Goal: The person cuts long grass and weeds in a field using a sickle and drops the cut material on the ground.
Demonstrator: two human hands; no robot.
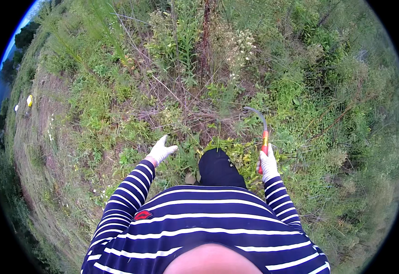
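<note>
My right hand (269,162), in a white glove, grips the red and yellow handle of a sickle (265,137). Its curved grey blade points away from me and bends left at the tip, over low weeds. My left hand (161,150), gloved in white too, is held out over green plants with thumb and fingers apart and nothing in it. Between the hands, my dark trouser leg (220,167) reaches forward among yellow-green leaves (250,150). Flattened dry stalks (202,120) lie on the ground just ahead of my leg.
Tall leafy weeds (185,51) stand ahead, with a reddish-brown stem (206,37) and pale flower heads (242,48) among them. Dense green growth (298,89) covers the right side. Shorter grass (45,137) lies to the left, where a yellow object (30,100) sits far off.
</note>
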